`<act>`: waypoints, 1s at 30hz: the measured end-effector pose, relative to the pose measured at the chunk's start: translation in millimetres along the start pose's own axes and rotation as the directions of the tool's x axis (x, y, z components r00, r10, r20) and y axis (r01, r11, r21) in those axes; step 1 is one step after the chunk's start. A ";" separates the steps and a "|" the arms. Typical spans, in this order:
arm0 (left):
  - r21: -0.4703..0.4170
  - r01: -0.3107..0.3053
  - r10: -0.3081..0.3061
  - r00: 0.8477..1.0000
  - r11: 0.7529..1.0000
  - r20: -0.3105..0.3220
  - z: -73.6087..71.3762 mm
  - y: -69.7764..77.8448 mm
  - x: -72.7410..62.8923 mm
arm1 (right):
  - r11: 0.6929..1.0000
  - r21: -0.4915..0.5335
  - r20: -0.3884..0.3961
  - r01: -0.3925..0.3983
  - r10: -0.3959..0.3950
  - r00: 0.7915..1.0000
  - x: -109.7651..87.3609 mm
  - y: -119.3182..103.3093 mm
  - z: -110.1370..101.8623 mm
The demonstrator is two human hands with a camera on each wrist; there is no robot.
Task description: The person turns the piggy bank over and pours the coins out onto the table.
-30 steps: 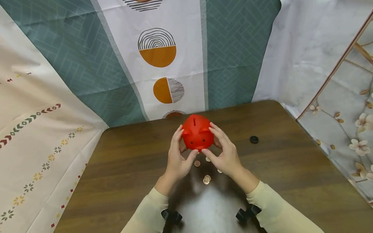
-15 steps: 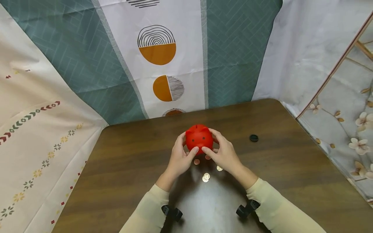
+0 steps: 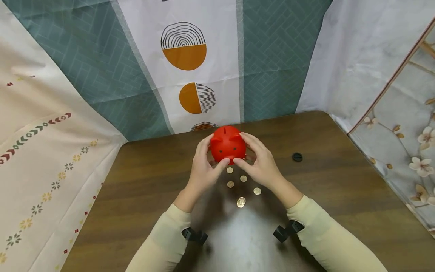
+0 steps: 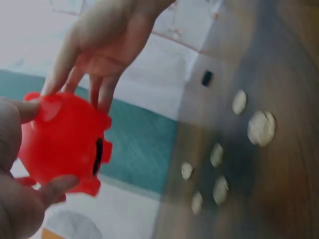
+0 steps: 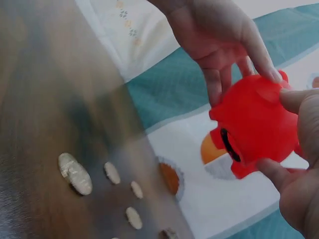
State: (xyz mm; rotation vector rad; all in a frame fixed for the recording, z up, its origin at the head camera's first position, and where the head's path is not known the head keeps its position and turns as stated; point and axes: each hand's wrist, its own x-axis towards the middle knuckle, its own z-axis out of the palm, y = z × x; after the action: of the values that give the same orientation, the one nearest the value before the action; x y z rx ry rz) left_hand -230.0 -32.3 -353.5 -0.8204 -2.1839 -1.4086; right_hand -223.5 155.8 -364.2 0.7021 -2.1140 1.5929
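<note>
A red piggy bank [image 3: 227,145] is held up over the wooden table between both hands, its face toward me and the coin slot on its back visible. My left hand [image 3: 205,164] grips one side, thumb near the snout. From the other side my right hand [image 3: 262,162] grips it the same way. On its belly a round dark opening [image 4: 97,157] faces down in the left wrist view. Below the piggy bank lie several gold-coloured coins [image 3: 243,178], two of them overlapping [image 3: 241,202] nearest to me. The right wrist view shows these overlapping coins [image 5: 75,174] too.
A round black plug [image 3: 297,156] lies to the right on the wooden table [image 3: 146,196]. Patterned cloths hang behind the table [image 3: 272,68] and along its left [image 3: 61,151] and right sides. Each wrist wears a black camera [image 3: 194,235].
Both hands dipped with the piggy bank, tipping its slot almost out of sight, then raised it and tilted the slot back into view. A coin hidden half a second ago shows below the snout.
</note>
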 end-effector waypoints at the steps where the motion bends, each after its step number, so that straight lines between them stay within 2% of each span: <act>1: 0.003 0.041 -0.041 0.999 0.999 0.028 -3.2 2.1 1.9 | 0.999 0.007 0.019 -0.038 0.038 0.999 0.8 -1.5 -0.1; 3: 0.019 0.103 -0.104 0.992 0.995 0.072 -9.1 3.0 5.0 | 0.995 0.013 0.043 -0.094 0.094 0.995 1.4 4.6 1.0; 7: 0.040 0.172 -0.175 0.978 0.984 0.111 -18.9 -5.5 10.2 | 0.992 0.032 0.069 -0.119 0.117 0.991 3.9 27.6 6.1; 9: 0.045 0.195 -0.199 0.973 0.980 0.118 -23.0 -23.4 10.8 | 0.993 0.039 0.085 -0.113 0.109 0.990 7.1 39.7 9.4; 14: 0.034 0.228 -0.231 0.963 0.973 0.139 -33.4 -65.8 9.4 | 0.987 0.081 0.113 -0.140 0.130 0.985 16.9 54.1 19.4; 20: 0.024 0.238 -0.239 0.960 0.971 0.143 -39.9 -79.5 5.3 | 0.977 0.101 0.116 -0.190 0.178 0.977 19.6 66.2 36.3; 27: 0.027 0.252 -0.253 0.956 0.967 0.148 -47.1 -71.8 -3.2 | 0.967 0.129 0.126 -0.221 0.205 0.971 18.2 82.5 57.0; 30: 0.023 0.257 -0.258 0.954 0.966 0.153 -50.5 -79.2 -7.6 | 0.958 0.118 0.135 -0.262 0.245 0.960 17.4 84.9 64.1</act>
State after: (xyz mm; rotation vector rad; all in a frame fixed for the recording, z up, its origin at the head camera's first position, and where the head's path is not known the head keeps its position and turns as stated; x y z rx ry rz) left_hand -276.1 -105.4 -391.0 -0.6823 -2.4857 -1.5056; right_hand -290.0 110.5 -436.0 0.6002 -2.2751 1.8877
